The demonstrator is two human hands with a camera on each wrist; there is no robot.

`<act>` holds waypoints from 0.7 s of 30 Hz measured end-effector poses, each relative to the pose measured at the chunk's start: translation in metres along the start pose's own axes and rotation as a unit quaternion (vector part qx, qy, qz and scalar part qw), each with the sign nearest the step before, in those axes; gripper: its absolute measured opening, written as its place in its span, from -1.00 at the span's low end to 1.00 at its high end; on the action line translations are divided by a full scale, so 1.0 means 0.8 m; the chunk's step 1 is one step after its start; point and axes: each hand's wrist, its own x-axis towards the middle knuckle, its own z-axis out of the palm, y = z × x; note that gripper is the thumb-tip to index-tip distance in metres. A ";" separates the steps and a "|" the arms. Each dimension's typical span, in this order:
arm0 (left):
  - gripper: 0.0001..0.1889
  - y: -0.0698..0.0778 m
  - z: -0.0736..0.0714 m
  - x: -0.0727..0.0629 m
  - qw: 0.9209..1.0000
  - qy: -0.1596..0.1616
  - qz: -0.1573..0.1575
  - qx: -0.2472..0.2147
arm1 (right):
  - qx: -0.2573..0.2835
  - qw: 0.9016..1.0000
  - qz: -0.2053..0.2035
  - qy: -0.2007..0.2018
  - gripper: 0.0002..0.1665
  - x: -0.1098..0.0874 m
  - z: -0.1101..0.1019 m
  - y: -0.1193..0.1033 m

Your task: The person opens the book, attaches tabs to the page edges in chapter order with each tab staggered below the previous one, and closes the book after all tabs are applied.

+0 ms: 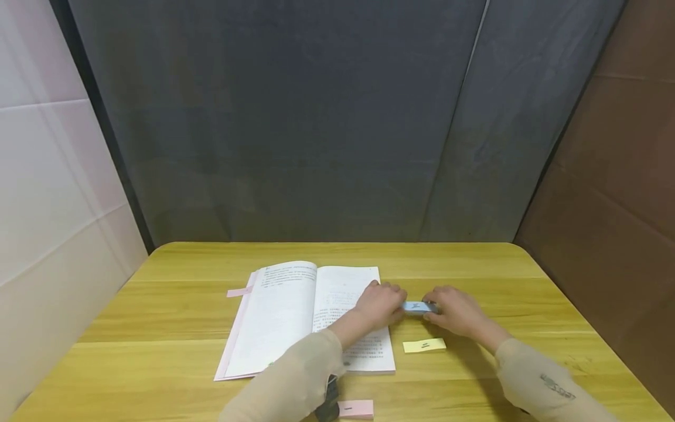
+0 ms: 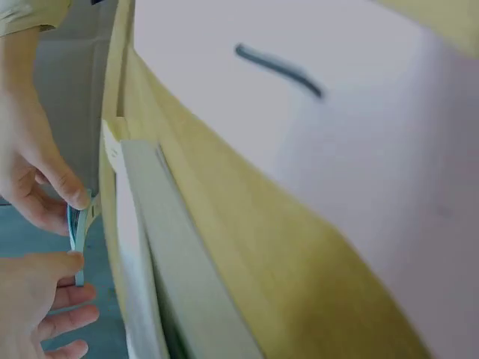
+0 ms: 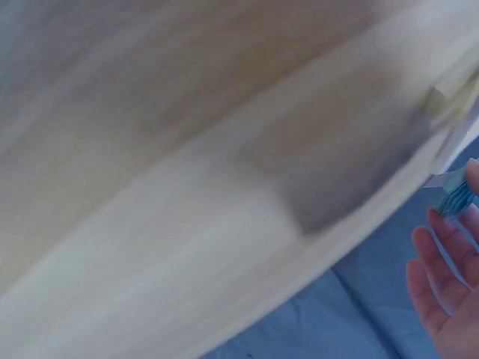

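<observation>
A pale blue pad of sticky notes (image 1: 416,307) with a dark mark is held between both hands, just right of the open book (image 1: 285,316). My left hand (image 1: 381,305) pinches its left end, with the forearm crossing the right page. At its other end, my right hand (image 1: 457,310) grips the pad. The left wrist view shows thumb and fingers of each hand on the thin blue pad (image 2: 79,243). In the right wrist view, the pad's sheets (image 3: 458,198) look fanned at the edge, beside spread fingers.
A pink tab (image 1: 239,292) sticks out from the book's left edge. On the wooden table (image 1: 158,351) lie a yellow sticky pad (image 1: 424,346) below the hands and a pink sticky pad (image 1: 355,408) near the front, partly beside the left sleeve.
</observation>
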 end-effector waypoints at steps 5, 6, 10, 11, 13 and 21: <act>-0.89 -0.007 -0.015 -0.014 0.998 0.059 0.020 -0.026 | -0.002 0.999 -0.032 0.030 -0.75 -0.002 -0.014 -0.009; -0.89 -0.008 -0.018 -0.018 0.997 0.073 0.024 -0.029 | -0.002 0.999 -0.036 0.033 -0.76 -0.002 -0.017 -0.011; -0.89 -0.012 -0.030 -0.032 0.993 0.108 0.034 -0.040 | -0.004 0.998 -0.047 0.047 -0.75 -0.003 -0.027 -0.021; -0.88 -0.013 -0.032 -0.036 0.992 0.114 0.035 -0.044 | -0.007 0.997 -0.052 0.053 -0.74 -0.003 -0.029 -0.024; -0.87 -0.015 -0.035 -0.043 0.990 0.123 0.037 -0.051 | -0.010 0.996 -0.066 0.065 -0.74 -0.003 -0.034 -0.031; -0.87 -0.025 -0.046 -0.078 0.985 0.156 0.035 -0.070 | -0.028 0.989 -0.110 0.095 -0.72 -0.003 -0.045 -0.056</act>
